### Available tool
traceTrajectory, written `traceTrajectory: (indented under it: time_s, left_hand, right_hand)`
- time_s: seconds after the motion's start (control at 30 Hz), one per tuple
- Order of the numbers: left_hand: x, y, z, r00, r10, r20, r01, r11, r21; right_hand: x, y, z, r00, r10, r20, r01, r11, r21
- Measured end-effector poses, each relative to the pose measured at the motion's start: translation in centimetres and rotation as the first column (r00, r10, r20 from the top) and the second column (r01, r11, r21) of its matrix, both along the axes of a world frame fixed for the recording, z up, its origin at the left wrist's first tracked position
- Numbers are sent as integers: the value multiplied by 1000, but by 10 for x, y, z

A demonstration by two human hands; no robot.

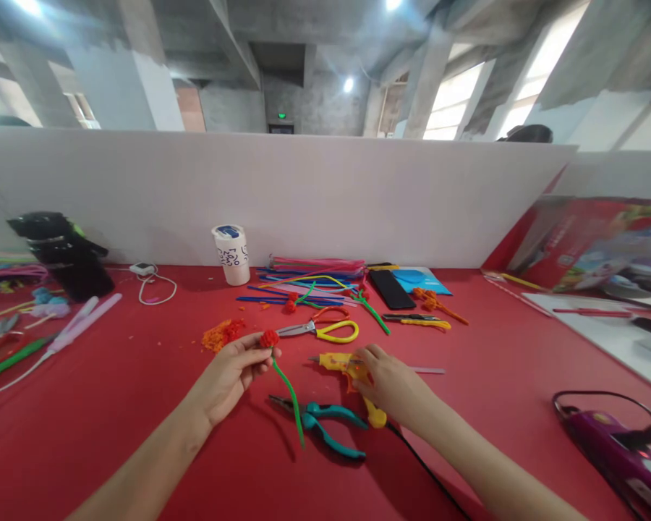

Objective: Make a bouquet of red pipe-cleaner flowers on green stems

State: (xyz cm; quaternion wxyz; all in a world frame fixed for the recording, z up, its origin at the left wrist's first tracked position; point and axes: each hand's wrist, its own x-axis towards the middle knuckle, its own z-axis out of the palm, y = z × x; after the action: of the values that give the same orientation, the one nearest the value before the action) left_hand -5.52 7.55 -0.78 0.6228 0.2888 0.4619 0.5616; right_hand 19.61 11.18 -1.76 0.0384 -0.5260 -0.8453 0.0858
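My left hand [231, 375] pinches a pipe-cleaner flower [270, 339]: a small red head on a green stem that curves down toward me. My right hand [393, 383] is wrapped round a yellow hot glue gun [343, 363] lying on the red table [141, 405], its nozzle pointing left toward the flower. Teal-handled pliers [325, 423] lie just in front of both hands, under the green stem's end. Yellow-handled scissors [325, 330] lie just beyond the hands.
Farther back are a bundle of coloured pipe cleaners [309, 278], a white cup [231, 253], a black phone [390, 288] and orange scraps [220, 334]. A purple device [618, 449] sits at the right; tools and a black object [65, 253] are at the left. A white partition [304, 195] backs the table.
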Motion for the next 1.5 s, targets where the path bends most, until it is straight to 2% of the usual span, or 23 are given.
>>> traceTrajectory:
  time_s: [0.1, 0.2, 0.37, 0.43, 0.63, 0.8, 1.03, 1.13, 1.23, 1.37, 1.5]
  left_hand:
    - [1, 0, -3, 1000, 13, -10, -14, 999, -52]
    - [3, -1, -5, 999, 39, 5, -38, 995, -91]
    - [3, 0, -13, 998, 19, 54, -9, 983, -184]
    - [2, 3, -18, 999, -4, 51, 11, 991, -133]
    - [-6, 10, -25, 999, 34, 35, -32, 997, -64]
    - [-7, 9, -22, 999, 0, 36, 4, 995, -99]
    - [-6, 12, -24, 999, 21, 44, -16, 995, -97]
    - [-7, 14, -30, 998, 29, 50, -24, 995, -101]
    - [-7, 15, -36, 996, 11, 83, -2, 994, -112]
    - [-7, 16, -42, 982, -25, 185, 39, 997, -70]
    - [-8, 19, -53, 948, -122, 295, 145, 988, -58]
  right_hand:
    - [12, 8, 5, 998, 20, 60, -19, 1000, -18]
    - [10, 16, 13, 996, 31, 82, -36, 998, 54]
    - [-18, 39, 19, 998, 62, 32, -65, 995, 75]
    - [-31, 51, 19, 997, 78, 24, -80, 994, 72]
    - [-55, 85, 15, 992, 125, -1, -125, 990, 63]
    - [-72, 111, 4, 983, 180, -20, -177, 979, 105]
    - [-97, 144, -11, 974, 225, 23, -226, 963, 148]
    - [-97, 148, -11, 963, 264, 52, -268, 957, 109]
    - [-101, 155, -3, 952, 299, 60, -303, 948, 100]
    - [-128, 187, 9, 958, 281, 51, -285, 947, 150]
    - [-174, 230, 8, 954, 289, 81, -299, 942, 154]
